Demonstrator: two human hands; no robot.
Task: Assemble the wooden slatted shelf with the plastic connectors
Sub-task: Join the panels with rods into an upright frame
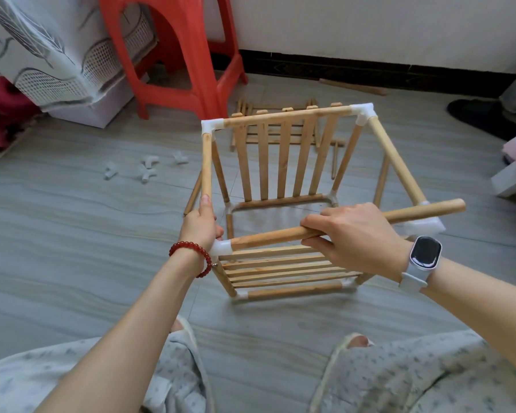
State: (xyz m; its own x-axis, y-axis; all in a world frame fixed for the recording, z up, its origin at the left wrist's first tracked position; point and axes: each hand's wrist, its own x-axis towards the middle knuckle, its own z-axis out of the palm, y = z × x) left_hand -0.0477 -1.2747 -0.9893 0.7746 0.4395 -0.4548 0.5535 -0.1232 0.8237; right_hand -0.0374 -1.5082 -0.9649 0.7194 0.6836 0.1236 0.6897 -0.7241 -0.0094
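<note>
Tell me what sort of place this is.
Probably a room at home: grey tiled floor, a red plastic stool by the wall, a cloth-draped white basket and a shoe.

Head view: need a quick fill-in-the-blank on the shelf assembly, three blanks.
1. The right hand grips a wooden ____ lying across the frame's near top edge.
2. The left hand holds the frame beside a white plastic ____.
3. The spare connectors lie on the floor near the ____ plastic stool.

Missing words: rod; connector; red
</note>
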